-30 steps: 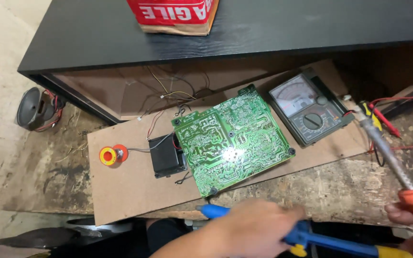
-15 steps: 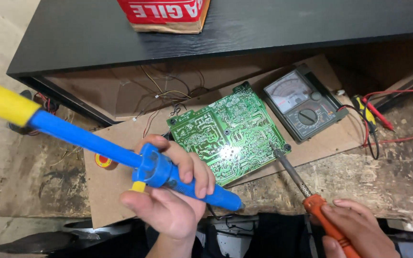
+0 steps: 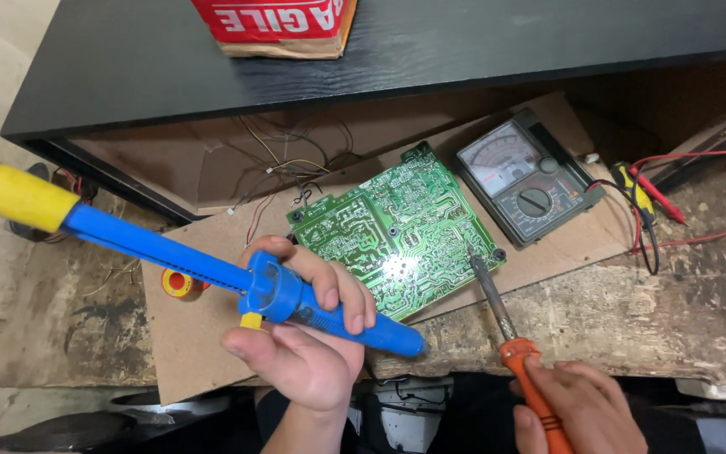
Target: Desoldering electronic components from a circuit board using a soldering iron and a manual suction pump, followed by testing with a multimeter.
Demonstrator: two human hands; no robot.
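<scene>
- Circuit board point(image 3: 397, 237), green and solder side up, lies tilted on a sheet of cardboard point(image 3: 191, 336) at the middle of the bench, so its joints face me and the brown sheet shields the rough wood beneath.
- My left hand point(image 3: 308, 336) has its fingers wrapped around the blue desoldering pump point(image 3: 212, 273), thumb beside the yellow button; the yellow plunger end points far left, the nozzle near and right, lifted clear of the board.
- My right hand point(image 3: 577, 408) is closed around the orange handle of the soldering iron point(image 3: 497, 307), held low like a pen so the metal tip comes down on the board's near right part, where I judge it touches.
- An analog multimeter point(image 3: 524, 178) sits just right of the board on the same cardboard, dial up where I can read it.
- Red and black test leads point(image 3: 657, 210) trail off right; a yellow-handled probe lies with them.
- A small red and yellow solder spool point(image 3: 178, 283) rests left on the cardboard.
- Count: one board, one pump, one iron, one meter, one spool, one red box point(image 3: 283, 25) on the far black shelf point(image 3: 128, 67).
</scene>
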